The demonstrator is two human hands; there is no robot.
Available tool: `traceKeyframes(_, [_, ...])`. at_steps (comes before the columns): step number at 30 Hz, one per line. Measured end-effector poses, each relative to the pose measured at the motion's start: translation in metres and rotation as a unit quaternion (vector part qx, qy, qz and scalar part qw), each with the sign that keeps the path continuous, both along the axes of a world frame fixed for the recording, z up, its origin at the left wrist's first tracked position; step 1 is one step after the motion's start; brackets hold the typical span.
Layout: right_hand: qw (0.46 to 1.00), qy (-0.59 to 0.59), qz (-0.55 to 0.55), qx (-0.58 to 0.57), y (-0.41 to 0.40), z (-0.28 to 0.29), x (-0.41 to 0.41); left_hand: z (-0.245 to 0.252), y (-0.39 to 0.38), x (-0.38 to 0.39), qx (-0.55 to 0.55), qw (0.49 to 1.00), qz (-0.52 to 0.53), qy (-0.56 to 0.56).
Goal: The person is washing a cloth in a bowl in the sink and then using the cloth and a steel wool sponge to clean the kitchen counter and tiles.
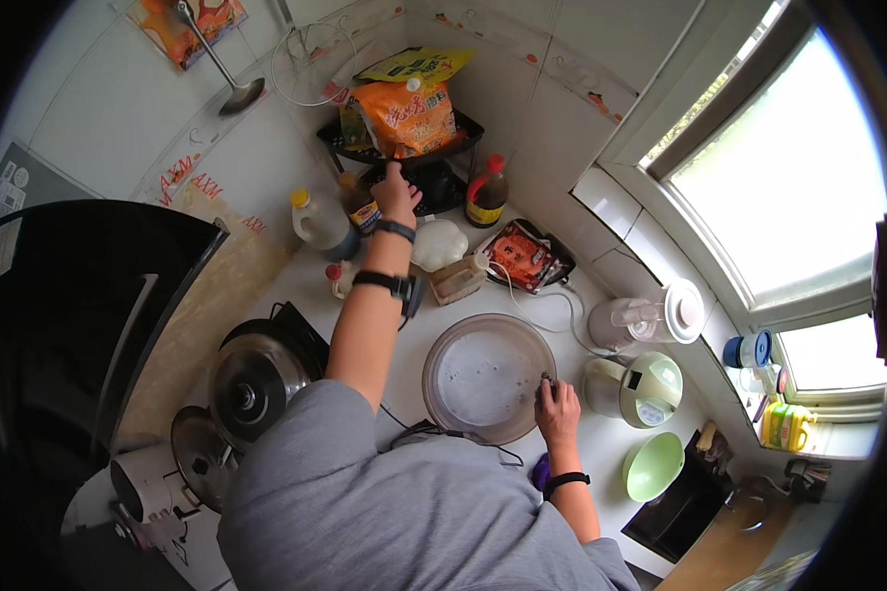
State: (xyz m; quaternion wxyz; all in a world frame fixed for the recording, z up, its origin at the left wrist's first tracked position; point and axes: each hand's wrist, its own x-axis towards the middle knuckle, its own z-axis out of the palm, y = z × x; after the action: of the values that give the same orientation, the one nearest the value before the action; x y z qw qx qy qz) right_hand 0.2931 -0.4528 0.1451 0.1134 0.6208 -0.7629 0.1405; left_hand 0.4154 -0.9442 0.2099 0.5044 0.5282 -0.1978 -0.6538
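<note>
My left hand (397, 195) reaches to the front of a black corner rack (443, 151), just below an orange seasoning pouch (406, 118); whether its fingertips grip the rack or only touch it I cannot tell. Around it stand a brown sauce bottle (360, 205) with a label and a red-capped bottle of dark sauce (487, 193). My right hand (558, 406) is at the right rim of a round basin (432, 369) of cloudy, sudsy water, closed on a dark object (545, 384), perhaps a scrubber, mostly hidden by the fingers.
A yellow-capped jug (321, 221) stands left of the rack. Nearer are a lidded pan (255, 391) at left, and an electric kettle (647, 390), a blender-like appliance (632, 321) and a green bowl (652, 467) at right. A white cable (517, 299) crosses the counter. A range hood (66, 318) juts in at left.
</note>
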Motion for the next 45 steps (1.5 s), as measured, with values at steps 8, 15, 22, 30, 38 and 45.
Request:
traceKeyframes(8, [0.985,-0.142,-0.066,-0.074,-0.063,0.042,-0.035,-0.043,0.202,0.051,-0.317,0.879,-0.232,-0.271])
traceKeyframes(15, [0.974,-0.040,-0.029,-0.220,-0.213,0.090,-0.110,-0.033,0.232,0.057,-0.388,0.808,-0.261,-0.359])
traceKeyframes(22, [0.942,0.113,-0.025,-0.316,-0.324,0.098,-0.148,0.016,0.112,-0.059,-0.532,0.691,-0.193,-0.450])
traceKeyframes(30, [0.929,0.251,0.001,-0.272,-0.381,0.050,-0.176,-0.018,0.031,-0.133,-0.397,0.709,-0.286,-0.507])
traceKeyframes(38, [0.869,0.317,-0.136,-0.354,-0.388,0.052,-0.178,-0.035,0.009,-0.118,-0.357,0.713,-0.291,-0.529])
traceKeyframes(45, [0.947,0.289,0.034,-0.136,-0.390,-0.036,-0.175,-0.025,0.016,-0.092,-0.342,0.709,-0.310,-0.533])
